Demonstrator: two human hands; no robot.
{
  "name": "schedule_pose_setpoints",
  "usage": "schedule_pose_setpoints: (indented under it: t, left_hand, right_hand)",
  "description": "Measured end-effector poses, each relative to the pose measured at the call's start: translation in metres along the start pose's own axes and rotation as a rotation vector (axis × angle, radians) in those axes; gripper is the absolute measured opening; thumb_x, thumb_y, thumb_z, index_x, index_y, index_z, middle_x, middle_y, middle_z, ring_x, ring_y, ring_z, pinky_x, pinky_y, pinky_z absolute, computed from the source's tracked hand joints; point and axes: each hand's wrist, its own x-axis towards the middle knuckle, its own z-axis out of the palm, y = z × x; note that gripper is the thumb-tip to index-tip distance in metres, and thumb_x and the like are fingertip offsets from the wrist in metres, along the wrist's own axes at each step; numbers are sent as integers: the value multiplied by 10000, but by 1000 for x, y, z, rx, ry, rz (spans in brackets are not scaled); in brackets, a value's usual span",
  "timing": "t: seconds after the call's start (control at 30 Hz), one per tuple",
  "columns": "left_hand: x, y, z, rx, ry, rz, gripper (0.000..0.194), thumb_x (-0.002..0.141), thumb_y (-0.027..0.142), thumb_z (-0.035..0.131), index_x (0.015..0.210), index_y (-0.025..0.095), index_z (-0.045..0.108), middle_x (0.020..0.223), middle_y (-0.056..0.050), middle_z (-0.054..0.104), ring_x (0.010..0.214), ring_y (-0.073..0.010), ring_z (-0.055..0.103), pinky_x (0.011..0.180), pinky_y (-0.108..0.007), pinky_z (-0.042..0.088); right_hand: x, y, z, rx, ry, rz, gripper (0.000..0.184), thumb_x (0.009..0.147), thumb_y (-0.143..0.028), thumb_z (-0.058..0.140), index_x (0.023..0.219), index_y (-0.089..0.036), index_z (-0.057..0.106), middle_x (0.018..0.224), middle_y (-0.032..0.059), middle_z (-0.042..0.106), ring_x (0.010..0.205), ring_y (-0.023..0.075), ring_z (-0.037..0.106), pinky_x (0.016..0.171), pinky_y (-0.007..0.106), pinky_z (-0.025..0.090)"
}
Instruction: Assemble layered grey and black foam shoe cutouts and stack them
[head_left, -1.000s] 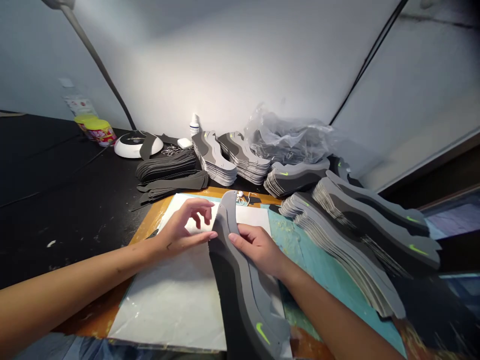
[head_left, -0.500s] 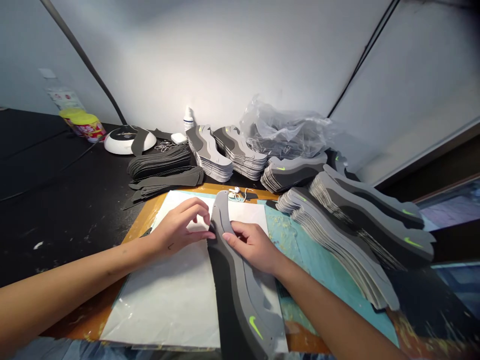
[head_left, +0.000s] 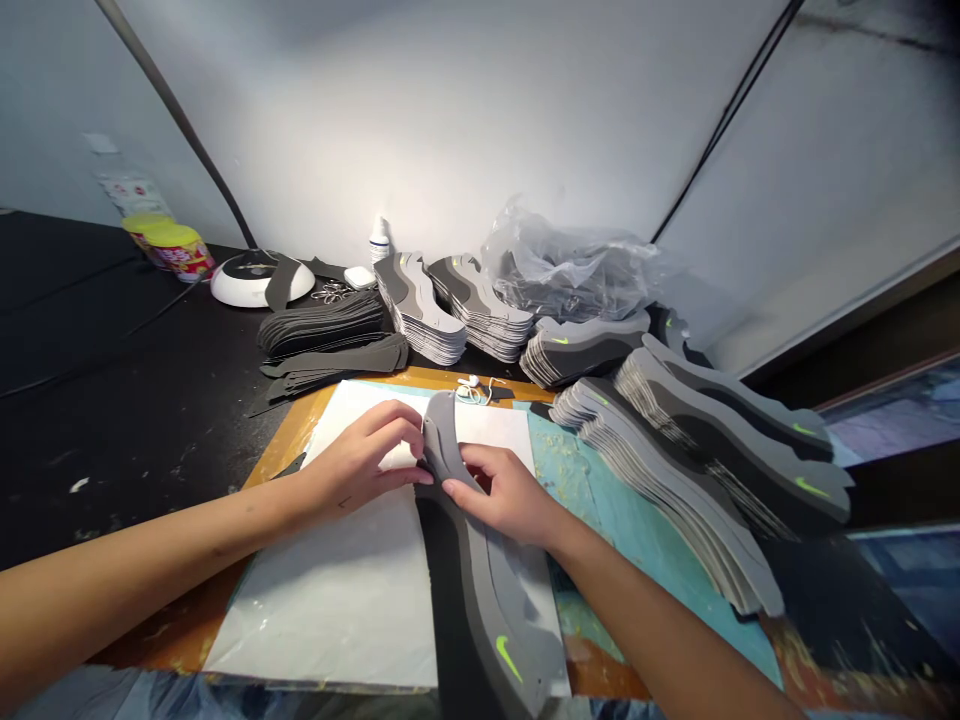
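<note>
A long curved shoe-upper piece [head_left: 472,580], grey and black with a yellow-green swoosh near its lower end, lies over a white sheet [head_left: 337,600]. Its far end is narrow and light grey. My left hand [head_left: 375,455] pinches the black left edge of this piece near that end, thumb below and fingers curled above. On the opposite edge, my right hand [head_left: 514,495] grips the piece with the thumb on top; its other fingers are partly hidden underneath.
Stacked grey-and-black upper pieces [head_left: 675,490] fill the right side, with shorter stacks [head_left: 427,315] at the back. Dark strips [head_left: 322,325] are piled to the left. Behind stand a lamp base [head_left: 259,285], a white bottle [head_left: 379,240] and a plastic bag [head_left: 570,265]. Earphones [head_left: 472,388] lie beyond the sheet.
Both hands keep their places on the shoe-upper piece. The left fingers have moved slightly in at its edge, and the far end has shifted a little down. The view has turned slightly.
</note>
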Motion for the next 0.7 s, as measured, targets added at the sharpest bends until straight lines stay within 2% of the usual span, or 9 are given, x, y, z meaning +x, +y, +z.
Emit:
schedule_pose_setpoints:
  t: [0.1,0.2,0.3,0.4,0.47,0.53,0.6,0.7]
  left_hand:
    - [-1,2,1,-47,-22,23,146,911,262,649,824,175,570,901,-46,609,820,-156,567,748,-272,494]
    - [-4,3,4,-181,-68,-103,109,924,270,626,888,174,590,872,-36,632,741,-133,575,688,-248,502]
    - [-7,3,7,-327,-145,-259,85,914,243,633,952,176,597,833,-13,645,699,-116,589,628,-212,499]
    - [-9,4,9,-338,-117,-264,62,901,205,648,937,179,605,830,-13,666,723,-121,623,604,-193,499]
    - [-9,4,9,-261,-36,-156,78,894,185,660,944,183,599,848,-22,682,760,-129,649,656,-207,522]
    - [-10,5,8,-174,4,37,133,902,135,639,1012,189,589,884,-43,698,805,-140,670,729,-230,538]
    - [-12,4,8,-119,3,206,224,913,77,593,1105,186,563,918,-75,704,842,-153,684,759,-246,543]
    - [-15,5,8,-106,-33,334,355,912,3,518,1234,151,497,934,-126,697,873,-174,690,723,-247,546]
  right_hand:
    - [1,0,0,37,-17,31,139,859,-299,582,868,-165,620,732,-23,516,640,109,405,576,228,323]
    - [3,2,2,112,-50,90,303,883,-452,571,826,-156,599,698,-20,482,638,111,391,568,234,311]
    - [5,2,5,79,-28,182,459,888,-579,518,707,-159,554,639,-26,418,613,110,357,541,243,276]
    - [5,1,8,10,29,222,482,895,-589,481,650,-175,509,619,-27,394,608,116,350,534,251,267]
    - [5,1,9,-12,73,223,472,896,-573,478,621,-190,457,608,-32,372,601,115,340,539,255,264]
    - [5,0,11,-44,118,227,469,892,-555,484,597,-202,394,595,-40,338,588,109,321,541,258,251]
    - [4,-1,14,-88,158,233,475,890,-542,485,583,-208,345,582,-46,315,577,105,310,537,262,233]
    - [3,-5,19,-154,193,232,481,896,-530,469,575,-206,317,565,-46,314,567,105,318,527,269,205]
